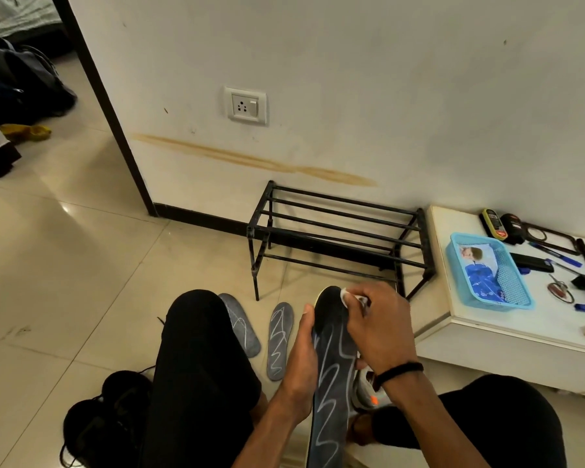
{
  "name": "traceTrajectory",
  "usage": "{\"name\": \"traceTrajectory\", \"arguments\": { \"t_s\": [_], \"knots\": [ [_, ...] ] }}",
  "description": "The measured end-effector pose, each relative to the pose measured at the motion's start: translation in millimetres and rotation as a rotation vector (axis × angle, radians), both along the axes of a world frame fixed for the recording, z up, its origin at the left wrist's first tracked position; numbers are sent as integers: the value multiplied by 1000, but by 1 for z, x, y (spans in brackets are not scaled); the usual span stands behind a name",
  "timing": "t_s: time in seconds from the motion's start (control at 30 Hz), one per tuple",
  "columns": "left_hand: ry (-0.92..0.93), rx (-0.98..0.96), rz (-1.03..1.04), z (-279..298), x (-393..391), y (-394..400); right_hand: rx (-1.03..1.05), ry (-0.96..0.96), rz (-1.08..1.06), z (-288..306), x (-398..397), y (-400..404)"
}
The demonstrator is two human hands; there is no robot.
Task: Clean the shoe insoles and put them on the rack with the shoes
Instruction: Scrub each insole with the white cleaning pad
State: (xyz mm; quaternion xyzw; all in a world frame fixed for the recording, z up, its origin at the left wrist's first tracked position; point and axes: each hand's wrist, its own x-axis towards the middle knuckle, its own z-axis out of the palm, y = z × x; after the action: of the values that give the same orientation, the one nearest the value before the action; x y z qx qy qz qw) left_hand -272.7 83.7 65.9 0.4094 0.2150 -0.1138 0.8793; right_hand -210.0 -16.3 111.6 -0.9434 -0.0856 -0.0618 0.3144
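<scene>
The right hand [379,324] pinches a small white wipe [347,296] and presses it on the toe end of a dark insole [333,369], so that grip is clamped on the wipe. The left hand [303,363] grips the insole along its left edge, thumb on the top face, holding it upright between the knees. That insole bears pale wavy lines down its length.

Just left of it, two more insoles [279,339] lie flat on the floor, side by side, one partly hidden behind the left knee. A light shoe [365,390] with an orange mark shows under the right wrist. Black shoes [108,417] sit on the floor by the left leg.

The rack [338,231] stands against the wall beyond the insoles, nothing on its bars. To its right is a low white bench [453,319] with a blue basket [488,271] and small tools.

I judge the task early to midway: one insole is being wiped, whether the floor pair is cleaned I cannot tell, and all racking is left.
</scene>
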Motion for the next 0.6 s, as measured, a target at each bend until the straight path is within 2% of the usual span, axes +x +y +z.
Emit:
{"name": "traceTrajectory", "arguments": {
  "t_s": [0.2, 0.37, 0.5, 0.6],
  "knots": [
    [-38, -31, 26, -7, 0, 6, -83, 45, 37, 2, 13, 14],
    [3, -24, 14, -8, 2, 6, -213, 103, 14, 1, 6, 5],
    [-10, -20, -2, -4, 2, 3, -122, -38, 41, 3, 6, 15],
    [-21, -41, -6, -5, 0, 5, -48, -54, 70, 5, 1, 21]
  ]
}}
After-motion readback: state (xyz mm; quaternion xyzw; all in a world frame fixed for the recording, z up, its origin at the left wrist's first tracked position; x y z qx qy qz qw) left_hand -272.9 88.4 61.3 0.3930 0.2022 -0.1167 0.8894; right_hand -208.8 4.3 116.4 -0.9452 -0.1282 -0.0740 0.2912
